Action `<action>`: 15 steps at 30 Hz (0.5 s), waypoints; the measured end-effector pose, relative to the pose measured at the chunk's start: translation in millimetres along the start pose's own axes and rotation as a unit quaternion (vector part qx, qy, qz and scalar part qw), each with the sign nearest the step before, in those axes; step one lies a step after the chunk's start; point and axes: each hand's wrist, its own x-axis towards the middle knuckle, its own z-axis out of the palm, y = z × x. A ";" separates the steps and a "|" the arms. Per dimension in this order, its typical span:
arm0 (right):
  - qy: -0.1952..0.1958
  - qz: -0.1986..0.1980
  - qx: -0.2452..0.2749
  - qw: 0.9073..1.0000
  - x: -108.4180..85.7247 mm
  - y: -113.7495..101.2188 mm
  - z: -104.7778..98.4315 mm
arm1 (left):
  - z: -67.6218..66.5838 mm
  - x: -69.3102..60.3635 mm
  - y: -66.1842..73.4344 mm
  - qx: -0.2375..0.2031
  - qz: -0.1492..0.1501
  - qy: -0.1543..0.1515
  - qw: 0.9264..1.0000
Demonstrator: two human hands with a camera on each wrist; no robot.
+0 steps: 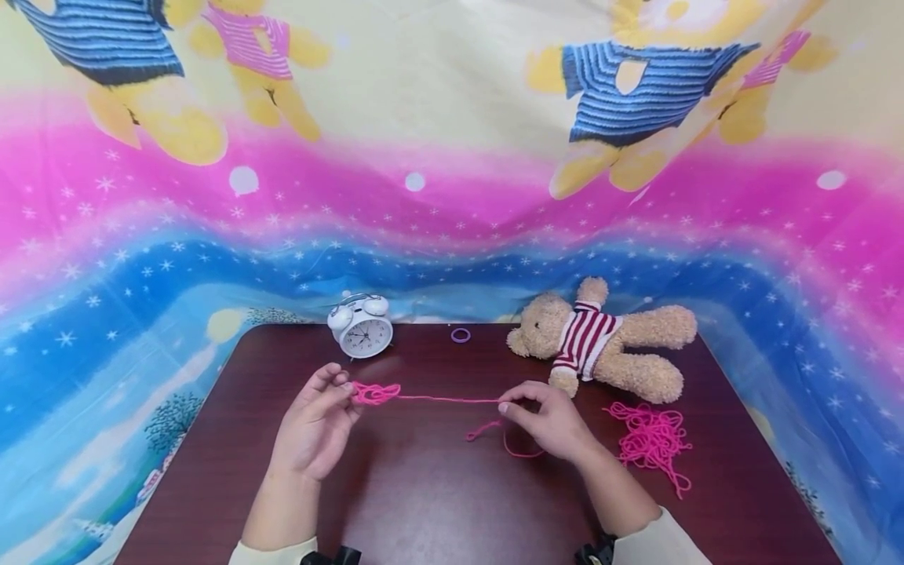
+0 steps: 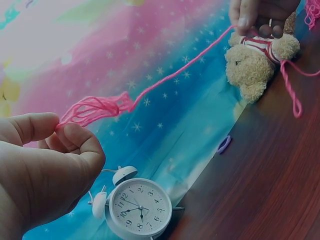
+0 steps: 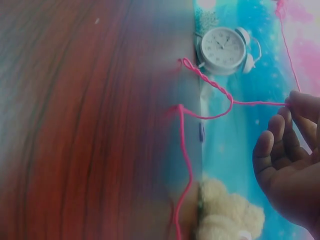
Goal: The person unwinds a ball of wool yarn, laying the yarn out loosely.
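Between thumb and fingertip my left hand (image 1: 318, 420) pinches one end of a looped bundle of pink yarn (image 1: 377, 393). From the bundle a single taut strand (image 2: 185, 67) runs across to my right hand (image 1: 547, 420), whose thumb and index finger pinch it. Below the right hand the yarn hangs slack, with a twisted loop (image 3: 207, 79) at its end and another length trailing toward the table. The left wrist view shows the bundle as several loose loops gathered where the strand leaves it. Both hands are held above the table.
A tangled pile of pink yarn (image 1: 651, 441) lies at the right of the brown table (image 1: 438, 502). Behind it a teddy bear (image 1: 586, 339) in a striped top lies on its side. A white alarm clock (image 1: 365, 336) and a purple ring (image 1: 461, 335) are near the back edge.
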 end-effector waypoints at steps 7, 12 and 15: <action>0.019 0.014 0.000 1.000 -10.4 9.1 -17.5 | -6.4 -2.5 3.1 -0.009 0.005 -0.002 1.000; 0.033 0.034 -0.014 0.999 -18.7 17.0 -28.6 | -9.4 -3.8 5.8 -0.008 0.009 0.003 1.000; 0.044 0.035 -0.023 0.998 -23.4 21.7 -34.7 | -11.2 -4.4 7.6 -0.006 0.012 0.005 1.000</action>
